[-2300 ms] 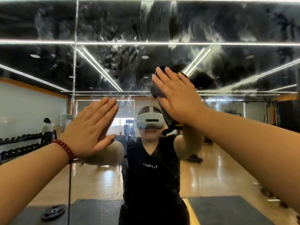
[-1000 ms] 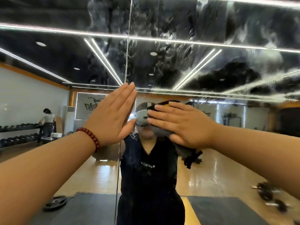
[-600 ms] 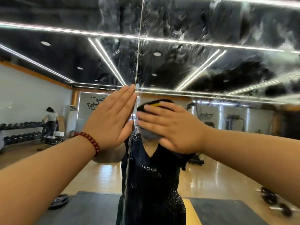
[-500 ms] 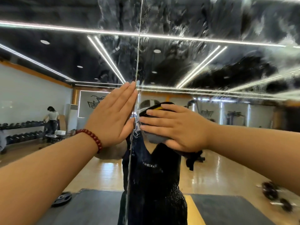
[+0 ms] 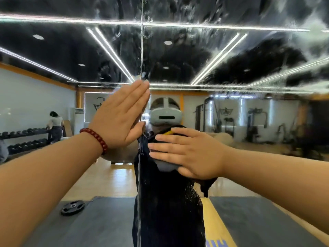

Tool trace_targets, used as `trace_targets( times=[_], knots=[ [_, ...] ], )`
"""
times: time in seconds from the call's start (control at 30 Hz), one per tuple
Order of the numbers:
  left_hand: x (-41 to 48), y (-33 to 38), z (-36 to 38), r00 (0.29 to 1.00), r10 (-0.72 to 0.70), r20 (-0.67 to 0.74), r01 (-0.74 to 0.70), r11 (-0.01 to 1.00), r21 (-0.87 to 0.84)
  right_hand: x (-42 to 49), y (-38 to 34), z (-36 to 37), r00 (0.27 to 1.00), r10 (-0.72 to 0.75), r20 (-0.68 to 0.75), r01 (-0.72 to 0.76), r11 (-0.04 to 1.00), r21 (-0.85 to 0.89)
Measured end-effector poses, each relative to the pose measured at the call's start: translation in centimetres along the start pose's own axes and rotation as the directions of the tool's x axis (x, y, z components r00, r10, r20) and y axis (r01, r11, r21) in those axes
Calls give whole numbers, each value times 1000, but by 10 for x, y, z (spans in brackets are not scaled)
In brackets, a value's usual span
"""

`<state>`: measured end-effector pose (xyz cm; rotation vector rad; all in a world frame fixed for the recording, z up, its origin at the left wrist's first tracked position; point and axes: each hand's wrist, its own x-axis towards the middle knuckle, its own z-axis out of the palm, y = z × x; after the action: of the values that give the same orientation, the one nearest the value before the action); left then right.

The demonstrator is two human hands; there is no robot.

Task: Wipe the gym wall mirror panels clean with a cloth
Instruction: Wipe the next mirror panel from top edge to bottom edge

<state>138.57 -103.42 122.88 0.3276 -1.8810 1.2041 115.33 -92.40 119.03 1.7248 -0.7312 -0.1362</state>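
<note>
Against the glass of the wall mirror panel [image 5: 231, 56], just right of the vertical seam [image 5: 141, 50] between two panels, the right hand [image 5: 188, 154] lies flat with its fingers straight and spread, pressing a dark grey cloth with a yellow patch [image 5: 164, 164] to the surface; the cloth's dark tail hangs below the wrist. The left hand [image 5: 121, 120], also flat with straight fingers held together, leans on the glass at the seam, fingertips upward, a red beaded bracelet [image 5: 94, 139] round its wrist. Wet smears and droplets streak the upper glass (thickest toward the right). Reflected behind are a black ceiling with white strip lights, a wooden floor, dark mats, a weight plate [image 5: 72, 207], dumbbell racks [image 5: 23, 139] and a distant person [image 5: 55, 126].
</note>
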Motion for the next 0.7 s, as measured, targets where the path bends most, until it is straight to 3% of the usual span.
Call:
trace_targets(
  times=[0.07, 0.13, 0.2, 0.3, 0.5, 0.6, 0.7],
  knots=[
    [-1, 1, 1, 998, 57, 29, -57, 998, -3, 4, 16, -3, 974, 215, -67, -215, 977, 3],
    [-4, 4, 0, 997, 67, 39, -68, 998, 7, 8, 32, -10, 883, 454, -119, -452, 891, 42],
    [-13, 18, 2, 999, 37, 31, -36, 999, -24, 10, 30, -11, 821, 553, -140, -548, 833, 79],
    [-32, 48, 10, 1000, 3, 18, -1, 997, -83, -1, -4, 1, 848, 506, -157, -498, 863, 87],
    [-42, 58, 18, 998, -12, 56, 13, 1000, -17, -44, -64, 23, 977, 208, -44, -207, 978, 25],
    [-44, 60, 20, 997, 26, 76, -26, 1000, -2, -40, -42, 16, 945, 319, -65, -319, 948, 20],
    [-45, 61, 20, 996, 44, 79, -46, 999, 26, -28, 1, 3, 836, 541, -95, -540, 841, 41]
  ],
)
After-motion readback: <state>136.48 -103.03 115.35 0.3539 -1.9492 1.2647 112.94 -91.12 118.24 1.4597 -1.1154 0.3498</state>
